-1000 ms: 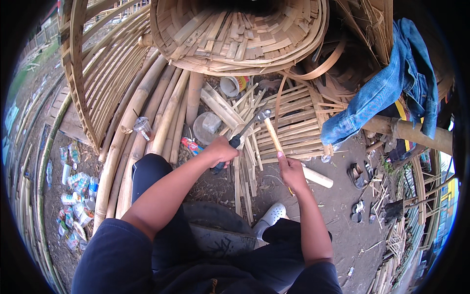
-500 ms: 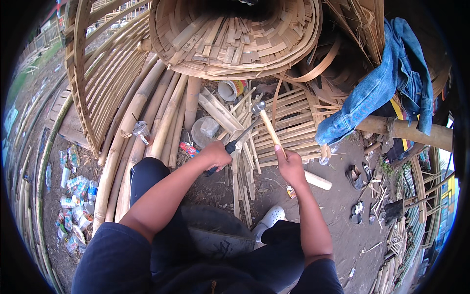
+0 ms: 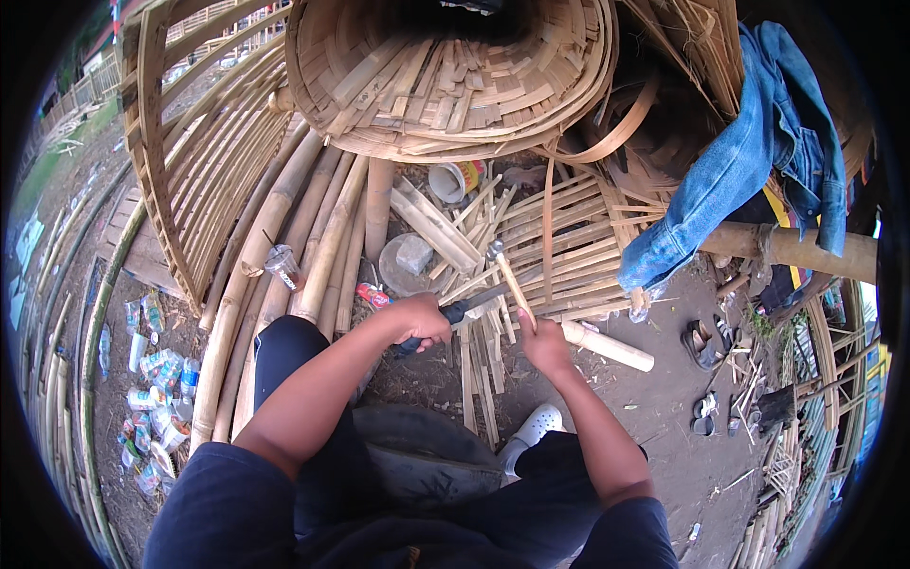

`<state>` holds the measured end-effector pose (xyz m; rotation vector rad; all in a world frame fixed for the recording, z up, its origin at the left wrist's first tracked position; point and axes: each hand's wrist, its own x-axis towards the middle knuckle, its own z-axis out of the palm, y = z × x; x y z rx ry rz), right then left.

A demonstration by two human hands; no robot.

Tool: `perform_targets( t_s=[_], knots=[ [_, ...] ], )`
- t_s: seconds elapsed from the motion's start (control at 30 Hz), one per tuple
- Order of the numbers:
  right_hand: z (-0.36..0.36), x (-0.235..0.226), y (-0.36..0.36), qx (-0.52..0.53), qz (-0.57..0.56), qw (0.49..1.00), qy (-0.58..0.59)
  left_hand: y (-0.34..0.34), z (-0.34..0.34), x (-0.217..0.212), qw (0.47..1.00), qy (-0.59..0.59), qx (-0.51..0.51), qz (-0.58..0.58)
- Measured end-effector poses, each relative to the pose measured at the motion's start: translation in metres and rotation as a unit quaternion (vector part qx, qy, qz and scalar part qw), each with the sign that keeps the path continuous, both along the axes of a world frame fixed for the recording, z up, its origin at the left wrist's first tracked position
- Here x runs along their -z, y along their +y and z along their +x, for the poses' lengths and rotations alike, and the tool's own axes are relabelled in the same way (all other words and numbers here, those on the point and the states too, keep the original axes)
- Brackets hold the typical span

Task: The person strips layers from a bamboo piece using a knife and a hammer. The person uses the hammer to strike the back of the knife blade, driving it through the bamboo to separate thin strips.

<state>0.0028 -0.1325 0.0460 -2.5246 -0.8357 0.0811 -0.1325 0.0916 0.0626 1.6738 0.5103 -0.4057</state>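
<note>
My left hand (image 3: 424, 322) is closed round the dark handle of a knife (image 3: 486, 296), whose blade points right above the split bamboo. In my right hand (image 3: 546, 347) is a hammer (image 3: 512, 281), gripped by its pale wooden handle with the metal head upward. The handle crosses close to the blade's tip; whether they touch I cannot tell. Beneath both tools lie loose bamboo strips (image 3: 482, 365) and a slatted bamboo panel (image 3: 569, 247). A short bamboo length (image 3: 611, 346) rests just right of my right hand.
A large woven bamboo basket (image 3: 455, 123) fills the top. Bamboo poles (image 3: 327, 237) lean on the left, beside plastic litter (image 3: 161, 398). A denim jacket (image 3: 716, 180) hangs at right above sandals (image 3: 701, 343). A stone block (image 3: 414, 254) sits beyond my left hand.
My right hand has come down and left with the hammer, whose head is lower. The knife in my left hand now lies flatter, its blade turned more to the right.
</note>
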Motion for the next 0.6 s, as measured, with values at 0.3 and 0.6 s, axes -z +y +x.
perform_targets(
  t_s=[0.3, 0.6],
  knots=[
    [-0.018, -0.074, 0.013, -0.016, 0.148, 0.988, 0.039, -0.032, -0.019, -0.012, 0.976, 0.018, 0.060, 0.209],
    [0.003, -0.040, 0.010, -0.007, 0.040, 0.995, 0.093, -0.011, -0.007, 0.007, 0.971, -0.038, -0.088, 0.218]
  ],
)
